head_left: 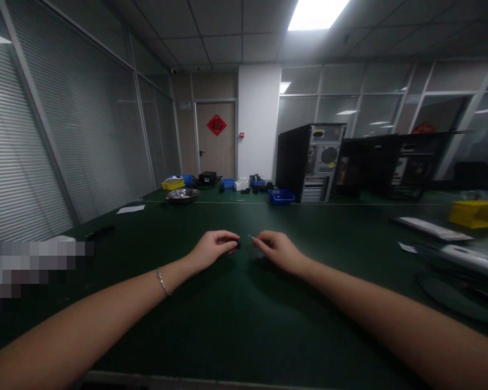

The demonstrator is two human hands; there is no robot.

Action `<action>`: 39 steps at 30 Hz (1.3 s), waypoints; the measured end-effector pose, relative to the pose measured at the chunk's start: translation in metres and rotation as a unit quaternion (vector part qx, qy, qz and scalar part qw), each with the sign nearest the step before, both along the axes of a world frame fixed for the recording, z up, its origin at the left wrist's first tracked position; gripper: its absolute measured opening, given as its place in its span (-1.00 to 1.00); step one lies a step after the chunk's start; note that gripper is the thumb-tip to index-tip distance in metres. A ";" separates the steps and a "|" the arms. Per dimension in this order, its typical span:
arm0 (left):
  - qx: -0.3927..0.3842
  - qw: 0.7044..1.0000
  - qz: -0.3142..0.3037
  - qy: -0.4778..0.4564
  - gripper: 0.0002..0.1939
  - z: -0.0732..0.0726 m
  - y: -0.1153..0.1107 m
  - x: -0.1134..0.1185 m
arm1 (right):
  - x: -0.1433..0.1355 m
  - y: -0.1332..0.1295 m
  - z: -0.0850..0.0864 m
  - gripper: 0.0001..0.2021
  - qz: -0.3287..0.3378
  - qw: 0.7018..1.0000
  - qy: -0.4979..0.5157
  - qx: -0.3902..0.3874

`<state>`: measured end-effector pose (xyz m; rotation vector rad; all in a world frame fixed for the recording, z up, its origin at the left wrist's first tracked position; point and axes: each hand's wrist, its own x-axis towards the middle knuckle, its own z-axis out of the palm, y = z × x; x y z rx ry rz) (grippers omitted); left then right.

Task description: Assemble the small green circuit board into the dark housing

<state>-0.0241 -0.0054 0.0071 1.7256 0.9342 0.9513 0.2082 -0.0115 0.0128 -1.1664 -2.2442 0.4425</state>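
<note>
Between the thumb and fingers of my left hand (213, 249) is a small black piece (238, 244), too small to name more exactly. My right hand (278, 250) is closed in a pinch on a thin, pale metal pin-like piece (250, 236), whose tip points left toward the black piece. A short gap separates the two. Both hands are just above the dark green table (228, 325). The fingers partly cover what each hand holds.
Farther back stand a round metal dish (183, 195), a blue tray (281, 196) and a black computer tower (296, 162). A yellow bin (475, 214) and a long white strip (435, 228) lie at right. White paper (130, 209) rests at left.
</note>
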 end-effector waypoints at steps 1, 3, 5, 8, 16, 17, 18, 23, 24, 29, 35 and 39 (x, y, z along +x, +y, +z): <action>0.002 1.000 -0.013 0.012 -0.70 0.000 -0.001 0.000 | 0.002 0.001 0.003 -0.72 0.010 1.000 0.002 -0.010; 0.010 0.999 -0.037 0.030 -0.69 0.001 -0.002 -0.001 | 0.008 0.000 0.013 -0.76 0.062 0.996 -0.019 -0.065; 0.019 0.998 -0.061 0.027 -0.69 0.000 -0.003 -0.001 | 0.015 -0.002 0.025 -0.77 0.129 0.981 -0.069 -0.127; 0.022 0.995 -0.089 0.031 -0.70 -0.001 -0.002 -0.003 | 0.024 -0.008 0.040 -0.75 0.172 0.961 -0.117 -0.183; 0.025 0.993 -0.097 0.065 -0.70 -0.001 0.000 -0.005 | 0.036 -0.010 0.046 -0.76 0.182 0.953 -0.128 -0.206; 0.024 0.993 -0.098 0.063 -0.70 -0.001 0.000 -0.004 | 0.036 -0.010 0.045 -0.75 0.178 0.953 -0.133 -0.207; 0.021 0.993 -0.098 0.062 -0.71 -0.001 0.000 -0.003 | 0.036 -0.010 0.045 -0.73 0.176 0.951 -0.141 -0.210; 0.018 0.993 -0.102 0.058 -0.72 -0.001 0.000 -0.001 | 0.028 -0.021 0.046 -0.76 0.184 0.947 -0.192 -0.180; 0.020 0.993 -0.105 0.054 -0.72 -0.002 0.000 -0.001 | 0.026 -0.024 0.047 -0.78 0.188 0.947 -0.196 -0.169; 0.011 0.993 -0.111 0.043 -0.72 -0.002 0.000 -0.003 | 0.018 -0.035 0.053 -0.77 0.208 0.955 -0.177 -0.111; -0.001 0.994 -0.108 0.009 -0.67 -0.006 0.003 -0.002 | 0.020 -0.027 0.053 -0.76 0.159 0.972 -0.150 -0.084; -0.002 0.994 -0.108 -0.012 -0.67 -0.009 0.005 -0.002 | 0.025 -0.021 0.051 -0.72 0.147 0.964 -0.160 -0.155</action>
